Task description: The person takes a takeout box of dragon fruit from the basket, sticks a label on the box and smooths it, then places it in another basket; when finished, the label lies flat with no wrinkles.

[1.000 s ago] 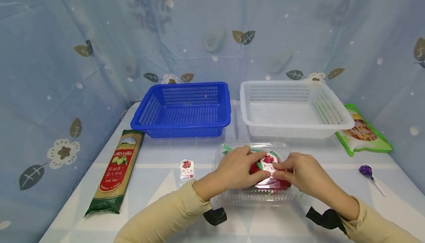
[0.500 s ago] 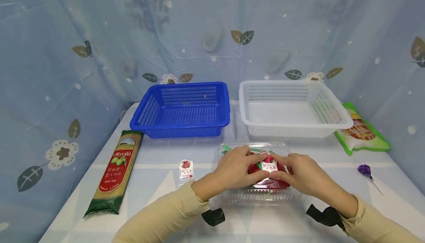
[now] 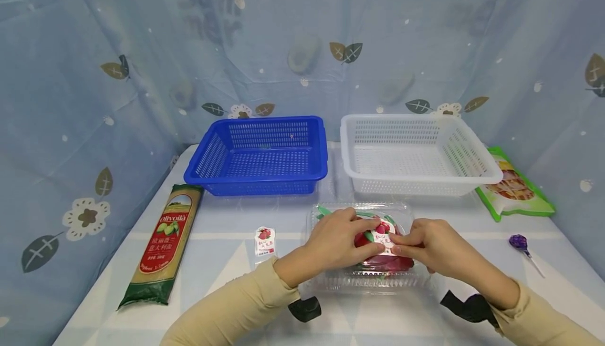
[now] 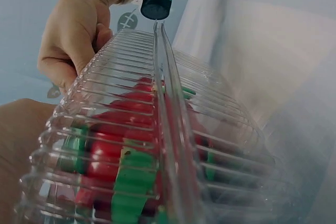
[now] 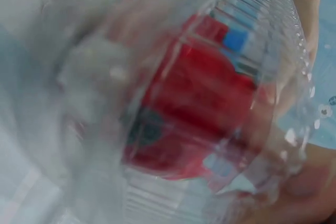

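Head view: a bare left hand (image 3: pixel 333 238) and a bare right hand (image 3: pixel 441 246), both in beige sleeves (image 3: pixel 236 304), meet over a clear, ribbed plastic clamshell container (image 3: pixel 378 280).
Container: near the front of a pale blue-and-white patterned surface (image 3: pixel 217 262), right of centre, with glossy red and green contents (image 4: pixel 105 156) showing through.
Label on top: a white label with red fruit and writing (image 3: pixel 383 238), on the container's lid.
Left hand: not clenched; thumb and forefinger reach out, tips touching the label's left side.
Right hand: thumb and forefinger close together at the label's right edge; whether they pinch or only press it cannot be told.
Left of the container: a matching white label (image 3: pixel 265 241) lies on the surface, near a long gold, red and green pasta packet (image 3: pixel 163 243).
Behind: a blue rectangular plastic basket (image 3: pixel 255 180) beside a white rectangular plastic basket (image 3: pixel 402 186).
Far right: a green-and-white plastic packet (image 3: pixel 515 186), partly hidden by the white basket, and a purple-wrapped lollipop (image 3: pixel 519 242).
Right wrist view: blurred, with red showing through clear plastic.
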`<state>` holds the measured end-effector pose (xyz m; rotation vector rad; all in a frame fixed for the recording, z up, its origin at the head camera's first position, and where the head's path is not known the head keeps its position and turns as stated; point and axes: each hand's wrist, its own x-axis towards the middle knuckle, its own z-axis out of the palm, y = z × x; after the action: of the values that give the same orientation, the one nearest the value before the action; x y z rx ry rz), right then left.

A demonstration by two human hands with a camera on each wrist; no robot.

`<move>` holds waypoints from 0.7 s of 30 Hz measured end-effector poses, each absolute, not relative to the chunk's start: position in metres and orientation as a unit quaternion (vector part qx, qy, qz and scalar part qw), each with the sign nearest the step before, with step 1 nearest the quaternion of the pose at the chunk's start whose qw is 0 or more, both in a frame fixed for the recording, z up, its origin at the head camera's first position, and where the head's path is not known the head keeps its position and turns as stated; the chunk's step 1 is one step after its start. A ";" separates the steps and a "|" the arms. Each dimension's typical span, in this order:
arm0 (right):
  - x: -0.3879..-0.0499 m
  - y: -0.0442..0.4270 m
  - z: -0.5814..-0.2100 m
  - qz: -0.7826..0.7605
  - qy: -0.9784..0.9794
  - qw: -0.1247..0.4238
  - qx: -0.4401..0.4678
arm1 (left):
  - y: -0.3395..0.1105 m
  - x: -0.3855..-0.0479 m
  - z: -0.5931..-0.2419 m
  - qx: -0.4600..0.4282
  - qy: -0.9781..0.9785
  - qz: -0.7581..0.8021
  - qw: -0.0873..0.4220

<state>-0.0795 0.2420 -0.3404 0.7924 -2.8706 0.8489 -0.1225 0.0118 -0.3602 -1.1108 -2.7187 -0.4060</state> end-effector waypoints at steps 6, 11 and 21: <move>-0.082 0.245 -0.349 0.284 -0.901 0.086 0.317 | 0.012 -0.122 -0.360 -0.373 -0.913 -0.140 0.089; -0.083 0.242 -0.352 0.272 -0.899 0.116 0.322 | 0.008 -0.124 -0.358 -0.392 -0.904 -0.148 0.085; -0.082 0.242 -0.352 0.271 -0.903 0.112 0.313 | 0.005 -0.128 -0.352 -0.373 -0.901 -0.221 0.006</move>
<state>-0.0824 0.2423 -0.3522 0.9181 -2.6528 0.7968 -0.1278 0.0049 -0.3522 -1.1673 -2.8200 -0.6903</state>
